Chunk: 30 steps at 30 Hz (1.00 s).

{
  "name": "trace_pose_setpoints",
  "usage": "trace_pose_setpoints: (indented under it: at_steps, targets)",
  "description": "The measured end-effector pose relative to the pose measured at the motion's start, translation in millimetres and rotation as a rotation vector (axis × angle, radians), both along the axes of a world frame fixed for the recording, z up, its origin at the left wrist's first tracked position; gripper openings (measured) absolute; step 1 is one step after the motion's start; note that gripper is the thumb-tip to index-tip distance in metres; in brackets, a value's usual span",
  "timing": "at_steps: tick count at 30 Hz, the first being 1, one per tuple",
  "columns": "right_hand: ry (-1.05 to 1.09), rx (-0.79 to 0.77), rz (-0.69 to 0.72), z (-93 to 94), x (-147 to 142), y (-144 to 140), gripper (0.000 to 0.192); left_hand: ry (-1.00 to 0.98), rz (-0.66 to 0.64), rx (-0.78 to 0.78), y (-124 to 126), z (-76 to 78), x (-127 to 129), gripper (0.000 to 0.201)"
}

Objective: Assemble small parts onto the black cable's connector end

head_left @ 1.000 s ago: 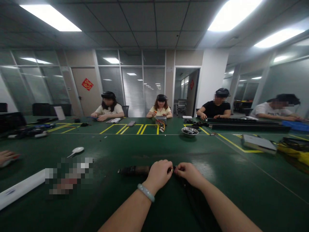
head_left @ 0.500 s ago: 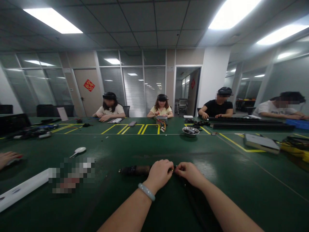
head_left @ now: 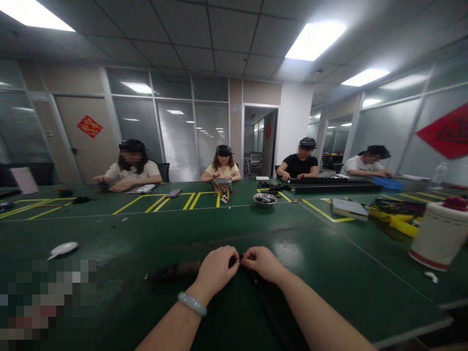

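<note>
Both hands are parked together low on the green tabletop (head_left: 329, 273). The left hand (head_left: 215, 268) is curled shut over a dark brownish tube-like part (head_left: 173, 271), which lies flat on the tabletop and sticks out away from the hand on its outer side. A pale bangle (head_left: 192, 303) is worn on that wrist. The right hand (head_left: 262, 263) is closed too, fingertips pinched right up against the left hand's fingertips, with something tiny and shiny caught between them; what it is can't be made out. A black cable or strap (head_left: 270, 307) runs from just under the right hand back along the forearm, toward the wearer.

Well out past the left hand, a white spoon-shaped thing (head_left: 63, 249) is lying flat. Far beyond both hands, a small metal bowl (head_left: 265, 199) is sat near the yellow tape lines. Off to the outer side of the right hand, well apart from it, a white tub with a red lid (head_left: 438, 234) is stood upright near the table edge. Other people are seated along the far side, hands on their own stuff.
</note>
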State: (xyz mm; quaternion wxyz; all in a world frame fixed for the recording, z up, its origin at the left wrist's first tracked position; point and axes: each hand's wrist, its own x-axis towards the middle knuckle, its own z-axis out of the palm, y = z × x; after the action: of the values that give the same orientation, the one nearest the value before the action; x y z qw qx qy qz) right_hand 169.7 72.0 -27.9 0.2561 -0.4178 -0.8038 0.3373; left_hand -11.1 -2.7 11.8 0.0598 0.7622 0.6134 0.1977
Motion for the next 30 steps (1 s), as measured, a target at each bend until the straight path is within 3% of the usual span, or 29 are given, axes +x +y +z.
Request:
trace_pose_setpoints:
  at_steps: [18,30]
  targets:
    - [-0.011,-0.022,-0.004,1.6,1,-2,0.017,-0.032,0.006,0.003,1,-3.1,-3,0.019]
    - [0.006,-0.012,-0.010,-0.3,0,-2,0.016,-0.008,0.021,0.010,3,-6.3,-2,0.011]
